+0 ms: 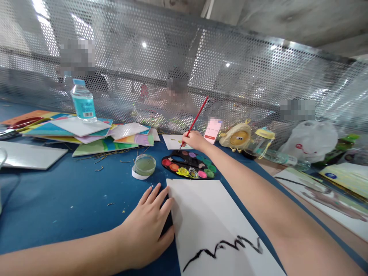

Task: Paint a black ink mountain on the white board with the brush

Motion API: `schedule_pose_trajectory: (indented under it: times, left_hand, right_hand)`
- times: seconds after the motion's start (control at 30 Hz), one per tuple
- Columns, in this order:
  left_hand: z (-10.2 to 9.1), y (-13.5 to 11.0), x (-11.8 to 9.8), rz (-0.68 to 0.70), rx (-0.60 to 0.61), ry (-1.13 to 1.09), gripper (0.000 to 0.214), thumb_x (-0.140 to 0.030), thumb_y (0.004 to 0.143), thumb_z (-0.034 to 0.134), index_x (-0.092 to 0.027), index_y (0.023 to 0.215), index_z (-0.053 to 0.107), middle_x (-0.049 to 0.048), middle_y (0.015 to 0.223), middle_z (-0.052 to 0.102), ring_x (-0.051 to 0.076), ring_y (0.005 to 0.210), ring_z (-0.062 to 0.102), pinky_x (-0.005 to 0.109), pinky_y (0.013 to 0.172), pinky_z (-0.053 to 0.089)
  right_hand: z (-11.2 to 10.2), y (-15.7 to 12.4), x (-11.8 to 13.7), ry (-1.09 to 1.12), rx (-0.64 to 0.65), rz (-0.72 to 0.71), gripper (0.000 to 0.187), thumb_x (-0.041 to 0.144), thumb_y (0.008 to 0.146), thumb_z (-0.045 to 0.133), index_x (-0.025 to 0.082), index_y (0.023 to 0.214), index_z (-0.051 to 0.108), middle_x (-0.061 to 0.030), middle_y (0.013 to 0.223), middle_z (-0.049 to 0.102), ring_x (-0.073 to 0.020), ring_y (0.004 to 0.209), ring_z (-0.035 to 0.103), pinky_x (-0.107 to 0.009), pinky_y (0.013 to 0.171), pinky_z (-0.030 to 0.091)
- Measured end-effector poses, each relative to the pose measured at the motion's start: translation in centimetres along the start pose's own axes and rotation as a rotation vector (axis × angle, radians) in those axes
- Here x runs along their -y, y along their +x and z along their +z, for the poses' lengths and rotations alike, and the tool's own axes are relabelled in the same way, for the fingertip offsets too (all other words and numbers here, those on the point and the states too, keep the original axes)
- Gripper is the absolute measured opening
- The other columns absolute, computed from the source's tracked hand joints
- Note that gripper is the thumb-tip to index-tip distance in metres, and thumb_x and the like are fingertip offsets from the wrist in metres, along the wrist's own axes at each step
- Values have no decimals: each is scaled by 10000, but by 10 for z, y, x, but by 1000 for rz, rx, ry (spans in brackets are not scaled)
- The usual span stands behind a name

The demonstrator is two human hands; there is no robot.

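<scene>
My right hand is stretched forward and pinched around a red paintbrush, whose tip points down at the far left end of a black paint palette filled with several colours. My left hand lies flat with fingers spread on the blue table, its fingertips touching the left edge of a white sheet. A wavy black brushstroke runs across the near part of that sheet.
A small dish of greenish water stands left of the palette. Painted cards and a water bottle lie at the back left. A perforated metal screen walls the far edge. A phone, toys and a plastic bag crowd the right.
</scene>
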State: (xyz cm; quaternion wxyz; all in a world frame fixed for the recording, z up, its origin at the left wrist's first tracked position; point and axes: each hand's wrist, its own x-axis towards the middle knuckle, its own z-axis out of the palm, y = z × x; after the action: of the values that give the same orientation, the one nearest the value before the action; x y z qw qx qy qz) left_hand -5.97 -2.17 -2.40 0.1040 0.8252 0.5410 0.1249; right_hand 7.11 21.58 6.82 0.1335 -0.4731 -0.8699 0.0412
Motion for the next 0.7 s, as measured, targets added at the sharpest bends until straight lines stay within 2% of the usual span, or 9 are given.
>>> schedule_pose_trajectory:
  times: [0.3, 0.7]
  left_hand:
    - [1, 0, 1, 10, 5, 19, 491, -427, 869, 369, -170, 1285, 419, 136, 1484, 269, 322, 1378, 122, 547, 1119, 203]
    - [-3, 1, -2, -17, 41, 4, 516, -424, 865, 370, -175, 1316, 398, 118, 1494, 240, 315, 1381, 100, 545, 1126, 183]
  right_hand:
    - [3, -5, -25, 127, -4, -34, 258, 312, 901, 528, 142, 1090, 572, -66, 1085, 600, -180, 924, 604, -378, 795, 513]
    - [20, -32, -53, 365, -55, -36, 250, 307, 902, 527, 141, 1084, 573, -66, 1073, 604, -175, 916, 607, -374, 789, 516]
